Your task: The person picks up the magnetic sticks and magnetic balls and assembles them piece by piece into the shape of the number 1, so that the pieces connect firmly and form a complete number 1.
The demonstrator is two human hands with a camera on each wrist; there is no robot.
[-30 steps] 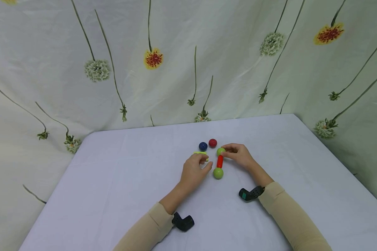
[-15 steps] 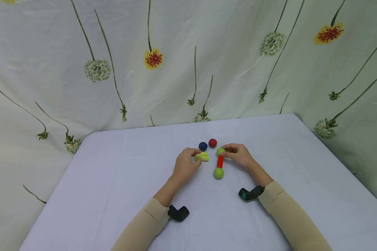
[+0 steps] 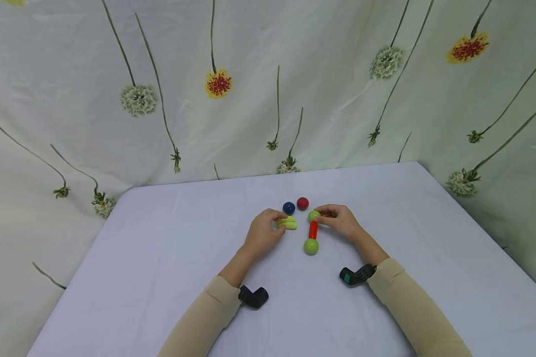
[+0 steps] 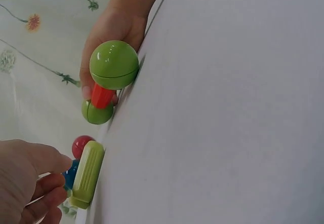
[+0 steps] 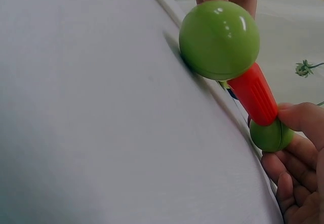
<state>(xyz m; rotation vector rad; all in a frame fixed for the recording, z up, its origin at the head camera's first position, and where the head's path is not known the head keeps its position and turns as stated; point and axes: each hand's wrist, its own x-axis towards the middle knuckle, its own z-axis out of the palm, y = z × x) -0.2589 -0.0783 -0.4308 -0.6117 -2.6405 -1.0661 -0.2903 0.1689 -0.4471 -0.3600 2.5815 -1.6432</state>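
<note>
A red ridged rod has a green ball at each end, like a dumbbell. My right hand pinches the far green ball between thumb and fingers, while the near green ball points toward me. My left hand is at the left ends of two yellow-green ridged bars that lie side by side. In the left wrist view its thumb and fingers are parted, fingertips right at the nearer bar.
Just behind the bars sit a dark blue ball and a red ball. Everything lies on a white-covered table. A flower-patterned cloth hangs behind it.
My left hand has moved left from the dumbbell shape's near end to the yellow-green bars, uncovering them. My right hand has stayed on the far green ball.
</note>
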